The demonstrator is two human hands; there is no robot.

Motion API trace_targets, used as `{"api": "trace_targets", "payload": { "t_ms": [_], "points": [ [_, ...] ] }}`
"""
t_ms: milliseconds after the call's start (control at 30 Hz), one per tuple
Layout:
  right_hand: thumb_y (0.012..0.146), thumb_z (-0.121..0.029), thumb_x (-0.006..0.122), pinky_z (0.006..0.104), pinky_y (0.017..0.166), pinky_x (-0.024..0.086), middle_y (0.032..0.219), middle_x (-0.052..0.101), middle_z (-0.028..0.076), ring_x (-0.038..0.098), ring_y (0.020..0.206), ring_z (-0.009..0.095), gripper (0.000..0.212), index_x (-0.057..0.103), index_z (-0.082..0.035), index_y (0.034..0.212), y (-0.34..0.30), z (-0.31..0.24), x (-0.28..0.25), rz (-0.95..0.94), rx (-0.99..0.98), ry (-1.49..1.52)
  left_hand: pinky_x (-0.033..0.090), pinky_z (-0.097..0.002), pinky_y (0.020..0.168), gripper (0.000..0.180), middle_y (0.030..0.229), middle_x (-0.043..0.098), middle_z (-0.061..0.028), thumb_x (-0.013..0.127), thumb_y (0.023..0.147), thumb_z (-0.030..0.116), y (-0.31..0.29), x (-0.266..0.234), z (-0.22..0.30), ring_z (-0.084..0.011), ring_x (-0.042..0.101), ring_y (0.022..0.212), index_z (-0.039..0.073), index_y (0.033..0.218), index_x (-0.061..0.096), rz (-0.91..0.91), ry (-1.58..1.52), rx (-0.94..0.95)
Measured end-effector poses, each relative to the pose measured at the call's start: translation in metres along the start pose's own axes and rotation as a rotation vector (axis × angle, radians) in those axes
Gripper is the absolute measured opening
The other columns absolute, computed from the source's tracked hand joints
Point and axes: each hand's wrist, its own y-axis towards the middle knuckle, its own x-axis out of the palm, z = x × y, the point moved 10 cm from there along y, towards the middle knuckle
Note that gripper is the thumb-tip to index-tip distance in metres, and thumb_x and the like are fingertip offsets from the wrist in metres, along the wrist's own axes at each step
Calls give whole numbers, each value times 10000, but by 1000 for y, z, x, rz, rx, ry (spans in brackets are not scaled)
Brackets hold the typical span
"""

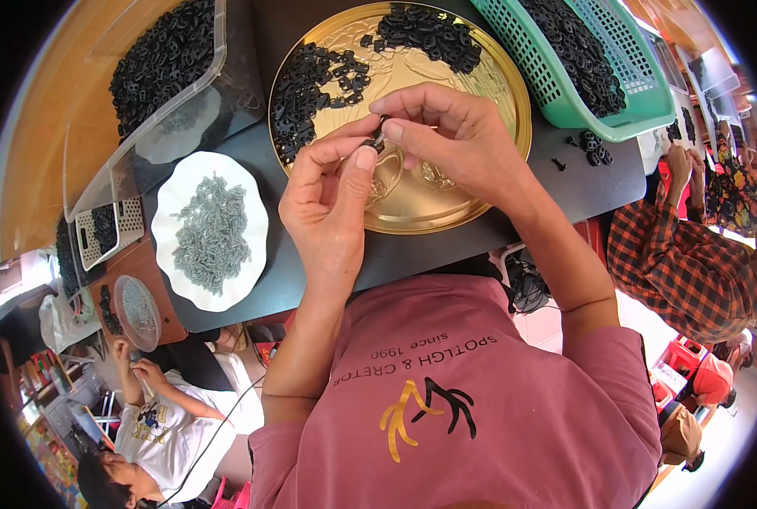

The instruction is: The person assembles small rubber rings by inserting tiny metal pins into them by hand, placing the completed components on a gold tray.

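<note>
Above the round gold tray (433,212), my two hands meet fingertip to fingertip. My left hand (332,191) is closed in a pinch around a small black plastic piece (378,142). From the other side, my right hand (455,144) pinches at its upper end with thumb and forefinger. A bit of shiny metal seems to show between the fingertips, but fingers hide most of it. On the tray lie two heaps of black plastic parts: flat pieces with holes (310,93) at the left and rounder ones (429,38) at the back.
A white scalloped dish (168,246) of small metal springs (213,237) stands left of the tray. Behind it is a clear bin (153,127) of black parts. A green basket (641,123) holds more at the back right; several loose pieces (594,151) lie beside it. Other people sit left and right.
</note>
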Motion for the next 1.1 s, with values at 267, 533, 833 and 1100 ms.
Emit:
{"api": "trace_targets", "payload": {
  "t_ms": [267,533,833,1100],
  "points": [
    [859,-57,657,213,678,492,892,626,30,576,762,75,276,613,7,1124,-5,3,1,94,-111,-3,476,-272,898,134,1188,605,-184,589,918,43,-5,5,3,-152,589,1040,-23,1033,568,45,17,8],
    [862,-71,662,226,728,512,912,652,51,611,825,94,275,608,22,1114,-8,5,-7,145,-112,20,476,-300,934,125,1179,601,-201,574,925,46,-3,0,-15,-173,595,1041,-30,1022,568,79,-248,-141],
    [894,-113,638,227,676,496,884,633,15,588,738,88,250,627,-7,1120,-6,0,-10,20,35,245,540,-282,792,133,1029,642,-151,594,917,73,-4,-3,-24,-161,642,882,-24,1007,576,88,-263,-311],
    [910,-125,611,197,641,469,825,642,-3,553,685,48,220,666,-23,1096,-4,-12,-7,-27,-10,145,532,-258,696,143,835,642,-89,612,910,93,-3,1,-21,-133,630,744,-20,989,573,13,-206,-330]
  ]
}}
